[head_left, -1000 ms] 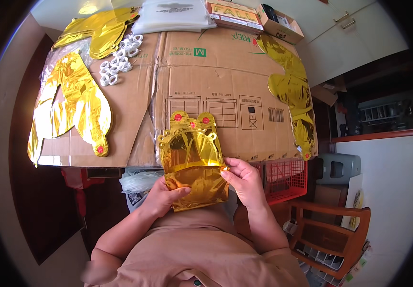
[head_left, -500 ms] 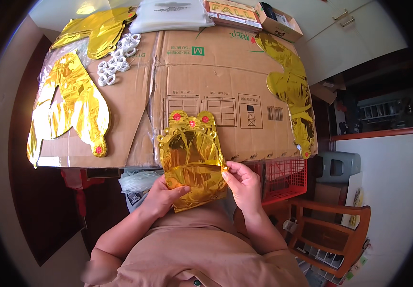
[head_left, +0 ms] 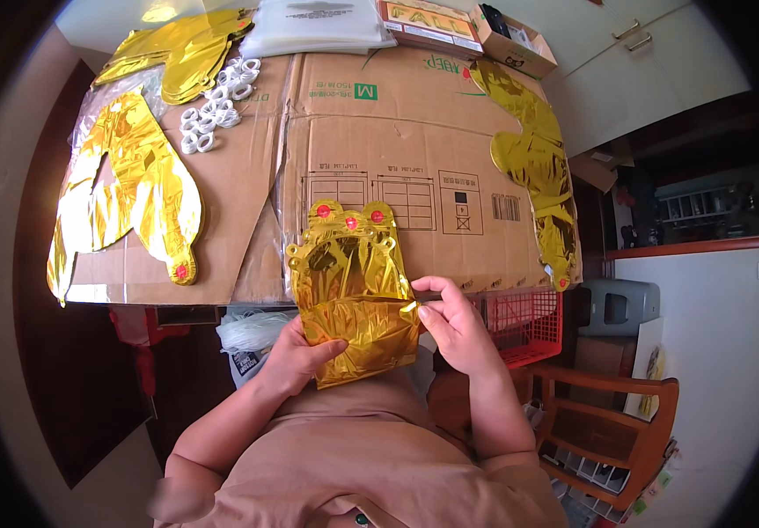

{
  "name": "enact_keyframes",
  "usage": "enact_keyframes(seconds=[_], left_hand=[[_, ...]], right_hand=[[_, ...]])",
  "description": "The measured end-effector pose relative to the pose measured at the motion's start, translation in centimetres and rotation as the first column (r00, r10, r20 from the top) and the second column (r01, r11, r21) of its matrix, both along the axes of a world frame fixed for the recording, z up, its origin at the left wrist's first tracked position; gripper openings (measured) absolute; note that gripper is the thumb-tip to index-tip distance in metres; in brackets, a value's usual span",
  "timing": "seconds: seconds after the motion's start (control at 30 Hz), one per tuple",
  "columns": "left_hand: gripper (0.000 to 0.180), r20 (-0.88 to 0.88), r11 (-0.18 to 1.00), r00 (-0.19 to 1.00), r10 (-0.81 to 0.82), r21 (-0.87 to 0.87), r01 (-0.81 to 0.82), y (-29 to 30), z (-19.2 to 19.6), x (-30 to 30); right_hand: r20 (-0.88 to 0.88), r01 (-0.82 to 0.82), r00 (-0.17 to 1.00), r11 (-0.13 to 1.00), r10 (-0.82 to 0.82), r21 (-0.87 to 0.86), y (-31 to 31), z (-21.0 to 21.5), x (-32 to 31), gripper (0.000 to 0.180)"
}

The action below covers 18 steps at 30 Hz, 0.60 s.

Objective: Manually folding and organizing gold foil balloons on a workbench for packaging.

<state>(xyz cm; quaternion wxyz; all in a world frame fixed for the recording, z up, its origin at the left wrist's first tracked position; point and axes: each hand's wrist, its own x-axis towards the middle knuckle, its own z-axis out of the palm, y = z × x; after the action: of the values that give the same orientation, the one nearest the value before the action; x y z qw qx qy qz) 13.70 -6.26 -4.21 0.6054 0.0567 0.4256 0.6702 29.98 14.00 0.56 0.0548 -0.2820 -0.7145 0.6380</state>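
A folded gold foil balloon bundle (head_left: 357, 304) lies in front of me, its lower part off the cardboard's near edge. Red round marks show on the rounded tabs at its top. My left hand (head_left: 302, 356) is closed on its lower left side, thumb on top and the other fingers underneath. At the bundle's right edge, my right hand (head_left: 458, 330) has its thumb tip close to a small bright foil corner. Its index finger is bent and lifted away from the thumb. Whether the thumb touches the foil is hard to tell.
Flat gold foil balloons (head_left: 146, 189) lie at the left, another stack (head_left: 190, 53) behind them, and more foil (head_left: 533, 158) along the right edge. White ribbon rolls (head_left: 212, 110), clear plastic bags (head_left: 313, 26) and a small box (head_left: 511, 40) sit farther back. A wooden chair (head_left: 608, 431) stands right.
My right hand has loosened from the bundle's right edge and shifted slightly right, index finger lifting from the thumb. The upper foil looks more creased. My left hand keeps its hold.
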Motion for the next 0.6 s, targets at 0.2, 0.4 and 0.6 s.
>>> enact_keyframes(seconds=[0.2,0.4,0.6], left_hand=[[0.045,0.001,0.998,0.998,-0.064,-0.017,0.064,0.2,0.9,-2.0],[0.049,0.136,0.988,0.988,-0.072,-0.129,0.09,-1.1,-1.1,-3.1],[0.065,0.578,0.969,0.808,0.113,0.114,-0.217,-2.6,-1.3,-2.8]], right_hand=[[-0.012,-0.188,0.982,0.977,0.188,-0.103,2.2,0.9,-0.8,0.041],[-0.016,-0.172,0.985,0.974,0.172,-0.146,2.1,-0.3,-1.7,0.022],[0.001,-0.064,0.998,0.947,0.068,-0.315,1.3,-0.7,-2.8,0.014]])
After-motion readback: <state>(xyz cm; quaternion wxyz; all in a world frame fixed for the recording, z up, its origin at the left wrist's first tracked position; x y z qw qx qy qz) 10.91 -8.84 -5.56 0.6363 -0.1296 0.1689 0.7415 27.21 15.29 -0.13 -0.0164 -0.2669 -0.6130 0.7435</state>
